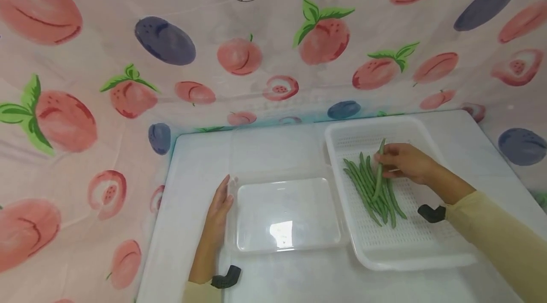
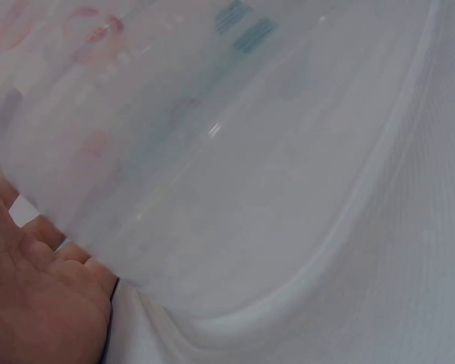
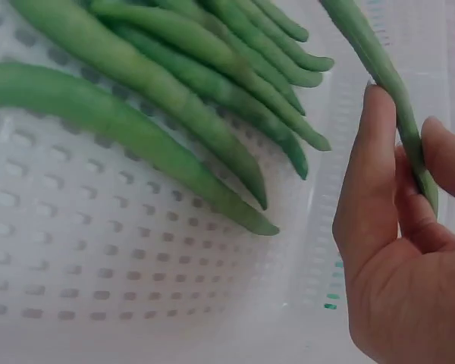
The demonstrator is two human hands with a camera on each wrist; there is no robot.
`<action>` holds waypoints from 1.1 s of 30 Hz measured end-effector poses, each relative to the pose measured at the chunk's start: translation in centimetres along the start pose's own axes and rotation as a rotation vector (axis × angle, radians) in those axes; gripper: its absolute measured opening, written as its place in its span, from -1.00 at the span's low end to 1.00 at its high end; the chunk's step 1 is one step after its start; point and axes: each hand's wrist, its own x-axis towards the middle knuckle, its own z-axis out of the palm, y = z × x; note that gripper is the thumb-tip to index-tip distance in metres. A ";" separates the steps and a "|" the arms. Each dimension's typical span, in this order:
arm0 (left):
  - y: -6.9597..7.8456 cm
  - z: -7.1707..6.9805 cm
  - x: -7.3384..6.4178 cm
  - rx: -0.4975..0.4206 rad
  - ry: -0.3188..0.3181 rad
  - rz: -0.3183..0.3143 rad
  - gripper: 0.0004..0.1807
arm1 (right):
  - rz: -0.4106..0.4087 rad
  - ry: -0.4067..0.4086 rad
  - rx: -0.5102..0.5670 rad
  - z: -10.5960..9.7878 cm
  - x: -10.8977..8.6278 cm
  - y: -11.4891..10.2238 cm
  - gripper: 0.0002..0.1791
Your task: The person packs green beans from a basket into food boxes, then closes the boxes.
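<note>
My right hand pinches one green bean between thumb and fingers, above a white perforated basket. In the right wrist view the held bean slants up out of the fingers. Below it, a bunch of green beans lies in the basket, roughly side by side. My left hand rests against the left side of a clear plastic box, its fingers along the outer wall and its thumb at the rim. Through the left wrist view, the fingers are partly hidden behind the box wall.
Box and basket stand side by side on a white table, the basket on the right. A peach-patterned cloth hangs behind the table and along its sides. Light glares on the box's bottom.
</note>
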 end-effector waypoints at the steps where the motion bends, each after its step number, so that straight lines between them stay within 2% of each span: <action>1: 0.0 0.0 0.0 -0.001 -0.002 0.000 -0.36 | -0.001 -0.003 0.011 0.0 -0.1 -0.1 -0.50; 10: 0.0 0.0 0.0 -0.009 -0.019 0.002 -0.36 | -0.027 -0.091 0.115 0.6 -0.4 -0.5 -0.55; 16: 0.0 -0.1 0.0 -0.012 -0.025 0.010 -0.34 | -0.046 -0.123 0.107 1.2 -0.8 -1.5 -0.49; 24: 0.0 0.0 0.1 -0.013 -0.031 0.005 -0.32 | -0.098 -0.211 0.147 2.2 -1.5 -3.0 -0.71; 33: 0.1 0.0 -0.1 -0.038 -0.027 0.000 -0.34 | -0.174 -0.316 0.139 3.7 -2.2 -4.7 -0.45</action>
